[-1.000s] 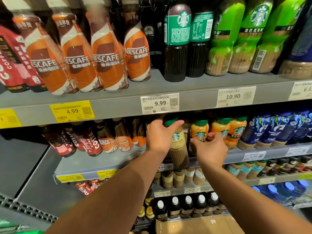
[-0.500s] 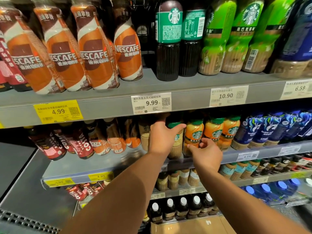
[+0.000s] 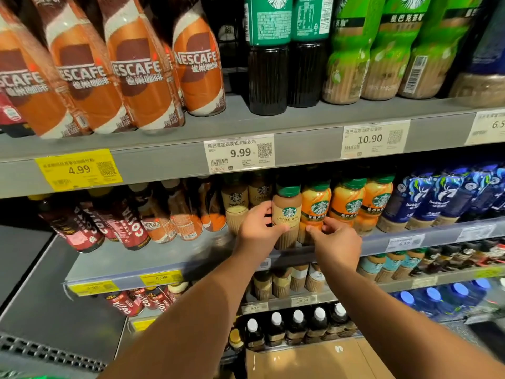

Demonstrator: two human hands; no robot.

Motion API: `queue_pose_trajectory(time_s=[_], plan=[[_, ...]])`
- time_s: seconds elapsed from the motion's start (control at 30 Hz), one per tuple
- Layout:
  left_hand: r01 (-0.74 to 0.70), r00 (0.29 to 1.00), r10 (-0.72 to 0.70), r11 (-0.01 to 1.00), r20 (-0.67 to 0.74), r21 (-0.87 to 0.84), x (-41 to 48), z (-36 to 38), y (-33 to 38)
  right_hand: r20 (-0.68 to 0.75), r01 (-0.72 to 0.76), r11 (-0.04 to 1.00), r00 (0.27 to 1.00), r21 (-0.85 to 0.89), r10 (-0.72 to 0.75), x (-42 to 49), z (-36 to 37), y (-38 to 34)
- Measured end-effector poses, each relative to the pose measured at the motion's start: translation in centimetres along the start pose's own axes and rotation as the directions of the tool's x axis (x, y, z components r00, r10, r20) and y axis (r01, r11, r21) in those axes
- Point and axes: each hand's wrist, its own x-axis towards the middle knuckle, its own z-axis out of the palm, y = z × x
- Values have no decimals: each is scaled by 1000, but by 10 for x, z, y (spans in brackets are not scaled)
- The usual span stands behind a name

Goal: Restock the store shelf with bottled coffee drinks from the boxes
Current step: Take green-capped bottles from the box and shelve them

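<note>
A beige Starbucks cheese latte bottle with a green cap stands at the front of the middle shelf. My left hand grips it from the left, thumb across its front. Just right of it stands an orange Starbucks bottle. My right hand has thumb and fingers curled on that bottle's lower part. Two more orange bottles follow to the right. Two darker Starbucks bottles stand behind my left hand.
An open cardboard box sits low in front. Nescafe bottles and Starbucks bottles fill the top shelf, whose edge overhangs the middle row. Costa bottles stand left, blue Luckin bottles right. Bare shelf surface lies left of my left hand.
The beige bottle has come forward to the shelf's front beside the orange bottles. My left hand slid from its cap to its side. My right hand stayed at the orange bottles.
</note>
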Motion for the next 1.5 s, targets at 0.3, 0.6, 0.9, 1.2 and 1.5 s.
queue_pose_trajectory(time_s=[0.3,0.6,0.9,1.2,1.5], plan=[[34,998,-31,998,56,-54,-2,-2,-7,-42,1,1000,999,-13,-1,-2,-1,-3],[-70,997,49,865,56,498,-38,-53,-15,145,223,892,973,-392,-179,-44,-18,-21],[-233,971,87,545,222,805,-120,-108,-10,518,487,531,849,-693,-103,-129,-24,-58],[-22,999,44,437,3,899,-246,-153,-17,676,652,405,729,-641,-104,-222,-45,-63],[180,983,-38,412,-181,893,-368,-205,-2,794,766,433,586,-476,-164,-333,-56,-93]])
